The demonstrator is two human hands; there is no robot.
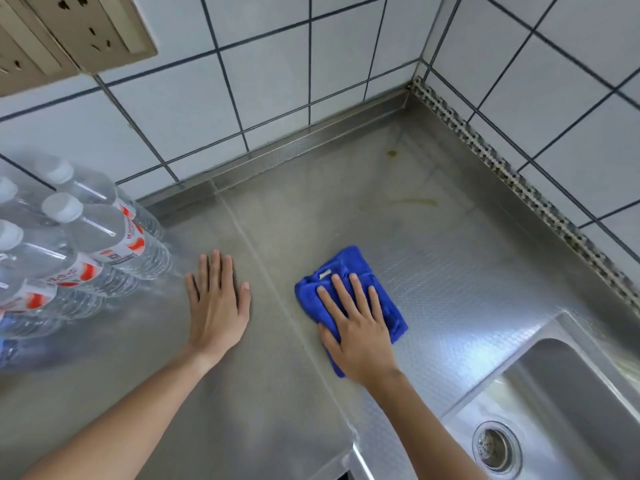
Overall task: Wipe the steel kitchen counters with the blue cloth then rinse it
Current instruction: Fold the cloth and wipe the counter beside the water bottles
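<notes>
Steel surface (433, 244) ran into a tiled corner, with yellowish smears (412, 201) near the back wall. Sink (554, 386) was set in at the right, drain (496, 448) visible. Shrink-wrapped pack of water bottles (69, 244) stood at the far left, its nearer edge blurred, possibly touching the wall. Left hand (216, 306) lay flat on the bare surface, fingers straight and close together. Right hand (356, 327) pressed flat on the folded blue cloth (346, 268), fingers spread, between the seam and the sink.
</notes>
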